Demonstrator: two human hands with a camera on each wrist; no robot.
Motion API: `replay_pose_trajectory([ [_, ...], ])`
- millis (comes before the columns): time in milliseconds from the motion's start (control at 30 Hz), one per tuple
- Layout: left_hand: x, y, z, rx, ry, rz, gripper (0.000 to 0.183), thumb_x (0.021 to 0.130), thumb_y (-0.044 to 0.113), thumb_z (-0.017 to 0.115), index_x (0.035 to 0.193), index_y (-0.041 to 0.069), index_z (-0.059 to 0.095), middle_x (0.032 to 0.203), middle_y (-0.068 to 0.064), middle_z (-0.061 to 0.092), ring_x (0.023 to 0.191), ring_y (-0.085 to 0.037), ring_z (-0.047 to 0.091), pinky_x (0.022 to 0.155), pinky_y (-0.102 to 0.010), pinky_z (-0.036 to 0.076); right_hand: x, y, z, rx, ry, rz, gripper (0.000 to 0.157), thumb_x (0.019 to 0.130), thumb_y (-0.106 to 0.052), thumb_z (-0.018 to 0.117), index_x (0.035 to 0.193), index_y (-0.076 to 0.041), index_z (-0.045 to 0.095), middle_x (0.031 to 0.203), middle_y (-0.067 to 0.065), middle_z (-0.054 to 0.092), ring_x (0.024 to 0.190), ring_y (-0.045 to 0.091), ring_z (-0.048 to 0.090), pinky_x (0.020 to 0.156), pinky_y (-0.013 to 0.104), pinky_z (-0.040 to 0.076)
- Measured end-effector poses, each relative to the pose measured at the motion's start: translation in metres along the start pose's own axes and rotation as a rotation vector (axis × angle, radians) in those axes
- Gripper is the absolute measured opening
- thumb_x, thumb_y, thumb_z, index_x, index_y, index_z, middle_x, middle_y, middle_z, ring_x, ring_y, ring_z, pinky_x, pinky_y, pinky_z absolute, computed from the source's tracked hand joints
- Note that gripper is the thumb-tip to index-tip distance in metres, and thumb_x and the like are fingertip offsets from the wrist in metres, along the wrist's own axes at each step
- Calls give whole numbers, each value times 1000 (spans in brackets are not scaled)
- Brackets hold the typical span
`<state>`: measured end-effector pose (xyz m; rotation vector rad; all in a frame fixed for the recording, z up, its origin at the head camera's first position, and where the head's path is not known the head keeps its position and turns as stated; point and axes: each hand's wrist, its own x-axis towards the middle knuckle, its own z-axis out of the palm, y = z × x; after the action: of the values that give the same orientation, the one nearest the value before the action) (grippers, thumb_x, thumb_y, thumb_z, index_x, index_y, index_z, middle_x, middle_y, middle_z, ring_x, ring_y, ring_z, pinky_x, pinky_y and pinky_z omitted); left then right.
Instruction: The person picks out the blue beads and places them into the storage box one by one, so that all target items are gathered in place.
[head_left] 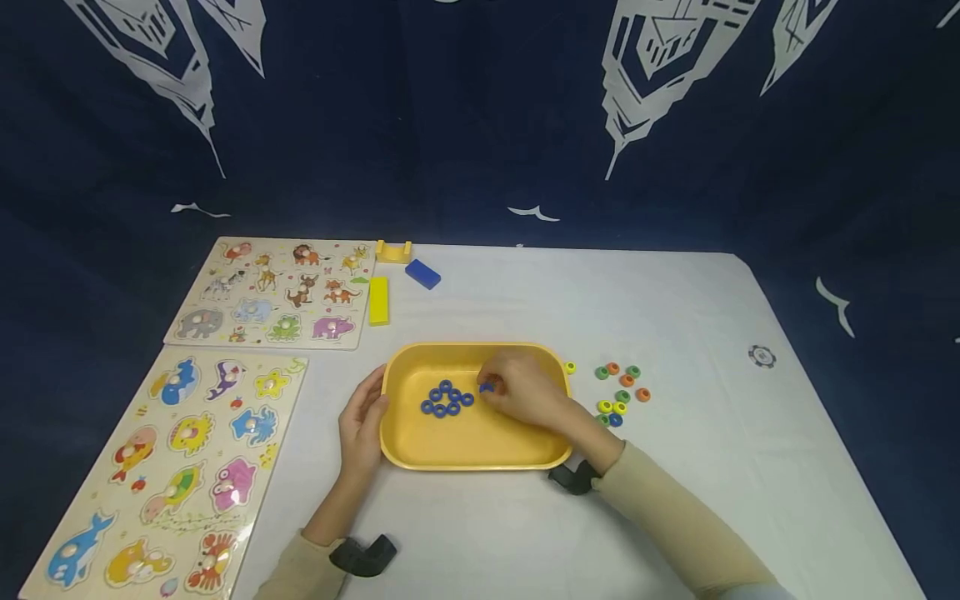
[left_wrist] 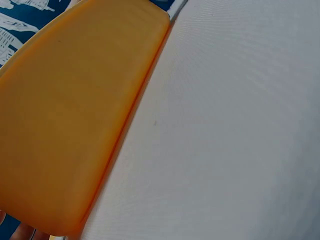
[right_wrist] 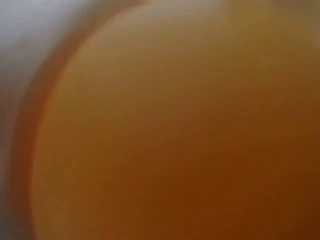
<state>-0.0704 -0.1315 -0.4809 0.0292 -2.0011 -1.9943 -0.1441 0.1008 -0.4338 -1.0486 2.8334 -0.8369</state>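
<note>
A yellow tray [head_left: 480, 457] stands on the white table, with several blue ring beads [head_left: 447, 398] lying loose on its floor. My left hand [head_left: 362, 429] holds the tray at its left end, thumb by the rim and fingers along the outer side. In the left wrist view the tray's side wall [left_wrist: 75, 115] fills the left part, with a little of the fingers [left_wrist: 22, 233] at the bottom corner. Over the tray's right half, my right hand [head_left: 525, 387] pinches a blue ring bead [head_left: 487, 387] between thumb and fingers. The right wrist view is blurred, showing mainly the tray [right_wrist: 150, 125].
Right of the tray lie loose green, orange, yellow and blue beads [head_left: 622, 396]. Two animal puzzle boards [head_left: 270, 292] [head_left: 161, 475] cover the left side. Behind the tray are a yellow block [head_left: 378, 302], a blue block [head_left: 423, 274] and a yellow notched piece [head_left: 393, 252].
</note>
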Motion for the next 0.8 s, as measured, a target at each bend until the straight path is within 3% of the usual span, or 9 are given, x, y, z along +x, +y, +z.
replay_pose_trajectory([
  [167, -2, 16, 4, 13, 1, 1, 38, 87, -6, 41, 124, -4, 46, 123, -21, 50, 106, -31, 49, 89, -16, 45, 5, -2, 11, 69, -107, 9, 16, 72, -8, 67, 87, -7, 68, 78, 0, 63, 69, 5, 52, 65, 17, 46],
  [433, -3, 19, 6, 6, 2, -10, 37, 87, -7, 41, 124, -5, 46, 123, -22, 49, 106, -35, 48, 90, -19, 45, 0, -6, 7, 125, -124, 35, 26, 74, -6, 65, 99, -5, 66, 88, 2, 65, 76, 8, 56, 67, 16, 47],
  [533, -5, 22, 6, 9, -1, -19, 37, 88, -6, 40, 125, -5, 45, 123, -21, 49, 107, -35, 48, 90, -21, 46, -10, -8, -4, 189, -46, 38, 29, 76, -9, 66, 104, -6, 64, 90, 3, 63, 75, 8, 56, 64, 17, 48],
  [700, -4, 23, 6, 20, -11, -28, 38, 88, -4, 40, 126, -3, 45, 124, -21, 49, 107, -32, 48, 89, -23, 47, -44, -1, -33, 282, 232, -6, 31, 76, -10, 69, 106, -10, 63, 88, -2, 61, 71, 4, 53, 55, 18, 48],
  [800, -3, 24, 4, 28, -5, -34, 38, 88, -4, 40, 126, -2, 45, 124, -20, 49, 106, -30, 49, 89, -22, 47, -68, 6, -49, 319, 377, -10, 33, 72, 0, 70, 103, -6, 63, 85, 2, 59, 69, 6, 52, 51, 16, 45],
])
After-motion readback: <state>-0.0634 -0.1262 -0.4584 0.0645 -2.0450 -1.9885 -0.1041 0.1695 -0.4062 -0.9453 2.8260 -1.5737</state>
